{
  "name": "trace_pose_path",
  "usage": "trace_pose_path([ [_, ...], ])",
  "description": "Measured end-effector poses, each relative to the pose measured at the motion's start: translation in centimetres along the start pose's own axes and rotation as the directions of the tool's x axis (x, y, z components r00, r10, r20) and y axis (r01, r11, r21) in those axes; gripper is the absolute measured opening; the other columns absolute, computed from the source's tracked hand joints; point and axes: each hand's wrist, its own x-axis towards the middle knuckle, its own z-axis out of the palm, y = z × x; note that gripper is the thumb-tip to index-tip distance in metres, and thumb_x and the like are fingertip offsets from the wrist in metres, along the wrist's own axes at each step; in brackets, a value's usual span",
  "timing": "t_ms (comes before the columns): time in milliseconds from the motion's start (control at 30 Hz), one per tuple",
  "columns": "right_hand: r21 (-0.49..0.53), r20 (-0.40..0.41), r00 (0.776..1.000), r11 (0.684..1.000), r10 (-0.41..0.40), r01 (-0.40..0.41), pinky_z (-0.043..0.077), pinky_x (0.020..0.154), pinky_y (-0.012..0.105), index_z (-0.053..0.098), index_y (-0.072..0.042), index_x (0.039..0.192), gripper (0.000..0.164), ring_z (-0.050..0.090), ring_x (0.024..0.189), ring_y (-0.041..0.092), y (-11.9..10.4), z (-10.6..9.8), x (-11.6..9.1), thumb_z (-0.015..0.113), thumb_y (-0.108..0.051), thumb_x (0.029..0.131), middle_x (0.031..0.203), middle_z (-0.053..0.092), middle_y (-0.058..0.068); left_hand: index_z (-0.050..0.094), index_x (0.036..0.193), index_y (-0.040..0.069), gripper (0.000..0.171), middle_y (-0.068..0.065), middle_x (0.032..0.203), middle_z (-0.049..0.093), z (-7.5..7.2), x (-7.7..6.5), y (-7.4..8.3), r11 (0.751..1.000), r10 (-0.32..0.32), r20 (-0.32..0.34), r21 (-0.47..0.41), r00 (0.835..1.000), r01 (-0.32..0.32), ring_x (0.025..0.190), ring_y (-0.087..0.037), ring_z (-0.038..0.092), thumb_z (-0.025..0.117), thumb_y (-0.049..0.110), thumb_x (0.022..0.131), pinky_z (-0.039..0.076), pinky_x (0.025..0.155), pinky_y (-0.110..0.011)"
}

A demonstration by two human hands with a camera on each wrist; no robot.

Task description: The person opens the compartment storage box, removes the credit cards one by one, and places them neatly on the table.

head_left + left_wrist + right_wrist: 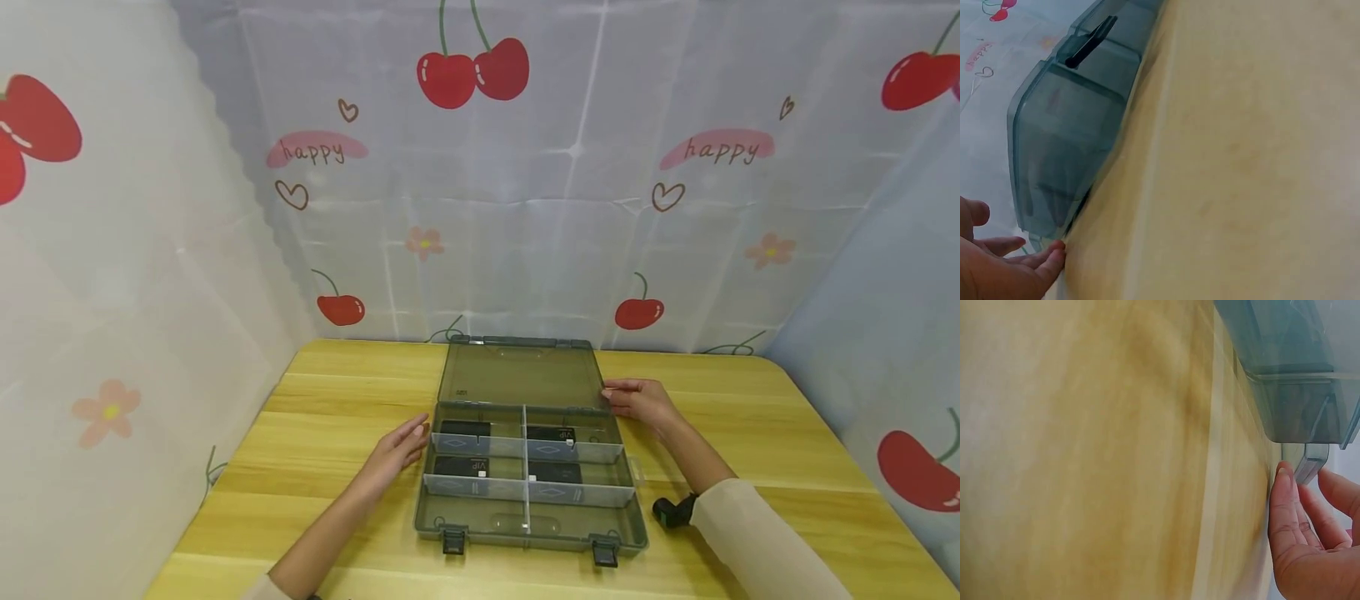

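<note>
A translucent grey-green plastic storage box [528, 529] stands on the table with its hinged lid [521, 375] folded back flat behind it. Clear dividers [476, 483] split it into several compartments. Flat black cards or card packs [555, 472], some lettered VIP, lie in the rear and middle compartments. My left hand [393, 454] is beside the box's left wall, fingers loosely extended; the left wrist view shows its fingertips [1054, 256] near a box corner. By the lid's right edge is my right hand [641, 400]. Its fingertips [1284, 478] reach the lid's edge, fingers fairly straight.
Two dark latches [453, 540] hang from the box's front wall, and a clear handle [637, 471] sticks out on its right. The yellow wood-grain table [337, 400] meets a cherry-printed curtain [525, 217] at the back. Curtains also stand at both sides.
</note>
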Motion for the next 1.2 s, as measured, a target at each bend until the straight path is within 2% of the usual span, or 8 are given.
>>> trace_pose_path([
  [233, 0.060, -0.009, 1.000, 0.998, 0.021, -0.021, 0.061, 0.077, 0.022, 0.048, 0.015, 0.140, 0.049, 0.071, 0.086, 0.004, -0.7, -0.1, -0.1, 0.060, -0.012, 0.101, 0.113, 0.073, 0.006, 0.023, 0.159, 0.004, 0.060, -0.020, 0.163, 0.026, 0.6, -0.8, -0.8, 0.998, 0.053, 0.041, -0.046, 0.998, -0.052, 0.149, -0.037, 0.028, 0.042, 0.032, 0.109, 0.025, 0.121, -0.048],
  [367, 0.051, -0.006, 1.000, 0.998, 0.022, -0.022, 0.061, 0.079, 0.024, 0.048, 0.016, 0.139, 0.045, 0.071, 0.090, 0.006, -1.3, -0.1, -0.4, 0.056, -0.008, 0.102, 0.120, 0.070, 0.016, 0.023, 0.160, 0.006, 0.061, -0.016, 0.165, 0.023, 0.9, -0.9, -1.0, 0.996, 0.059, 0.038, -0.070, 0.998, -0.056, 0.152, -0.034, 0.022, 0.042, 0.034, 0.109, 0.023, 0.122, -0.046],
  [533, -0.009, 0.012, 1.000, 1.000, -0.005, 0.005, 0.061, 0.085, 0.028, 0.049, 0.017, 0.138, 0.043, 0.071, 0.096, 0.009, -1.8, -0.2, -1.0, 0.051, -0.011, 0.105, 0.130, 0.062, 0.028, 0.023, 0.160, 0.006, 0.064, -0.015, 0.166, 0.018, 1.3, -1.0, -1.0, 0.995, 0.071, 0.040, -0.074, 0.997, -0.068, 0.152, -0.036, 0.016, 0.043, 0.038, 0.108, 0.019, 0.122, -0.052],
  [633, -0.014, 0.017, 1.000, 1.000, -0.014, 0.014, 0.061, 0.086, 0.030, 0.049, 0.017, 0.137, 0.044, 0.071, 0.097, 0.012, -2.1, -0.2, -1.4, 0.051, -0.014, 0.105, 0.129, 0.063, 0.029, 0.023, 0.160, 0.006, 0.062, -0.015, 0.167, 0.013, 1.5, -1.1, -1.1, 0.995, 0.072, 0.050, -0.079, 0.996, -0.068, 0.153, -0.038, 0.012, 0.043, 0.034, 0.108, 0.015, 0.122, -0.057],
  [800, -0.026, 0.036, 0.999, 0.999, -0.026, 0.027, 0.061, 0.088, 0.033, 0.049, 0.018, 0.136, 0.046, 0.073, 0.098, 0.018, -2.6, -0.4, -2.3, 0.052, -0.015, 0.105, 0.125, 0.065, 0.027, 0.023, 0.160, 0.007, 0.058, -0.013, 0.168, 0.010, 1.7, -1.1, -1.4, 0.994, 0.077, 0.059, -0.085, 0.995, -0.072, 0.154, -0.036, 0.007, 0.041, 0.028, 0.109, 0.011, 0.123, -0.056],
  [933, -0.069, 0.042, 0.997, 0.995, -0.065, 0.068, 0.059, 0.091, 0.037, 0.049, 0.019, 0.136, 0.047, 0.072, 0.104, 0.026, -3.1, -0.6, -3.2, 0.052, -0.017, 0.105, 0.125, 0.065, 0.028, 0.024, 0.160, 0.009, 0.056, -0.012, 0.168, 0.012, 1.6, -1.2, -1.8, 0.994, 0.093, 0.051, -0.057, 0.994, -0.090, 0.154, -0.035, 0.007, 0.041, 0.027, 0.109, 0.012, 0.123, -0.055],
  [1100, -0.130, 0.022, 0.994, 0.986, -0.103, 0.105, 0.059, 0.091, 0.034, 0.051, 0.017, 0.135, 0.050, 0.071, 0.107, 0.030, -3.7, -0.8, -4.4, 0.053, -0.023, 0.105, 0.125, 0.065, 0.029, 0.024, 0.160, 0.014, 0.055, -0.008, 0.168, 0.013, 1.5, -1.4, -2.3, 0.995, 0.102, 0.045, 0.013, 0.994, -0.103, 0.155, -0.033, 0.008, 0.041, 0.025, 0.109, 0.011, 0.124, -0.052],
  [1200, -0.148, 0.018, 0.993, 0.982, -0.114, 0.116, 0.060, 0.090, 0.032, 0.052, 0.016, 0.136, 0.049, 0.070, 0.108, 0.031, -4.0, -0.8, -5.2, 0.052, -0.023, 0.106, 0.127, 0.064, 0.030, 0.023, 0.161, 0.014, 0.054, -0.007, 0.168, 0.012, 1.5, -1.5, -2.4, 0.994, 0.109, 0.052, 0.022, 0.993, -0.111, 0.155, -0.032, 0.007, 0.040, 0.024, 0.110, 0.009, 0.125, -0.051],
])
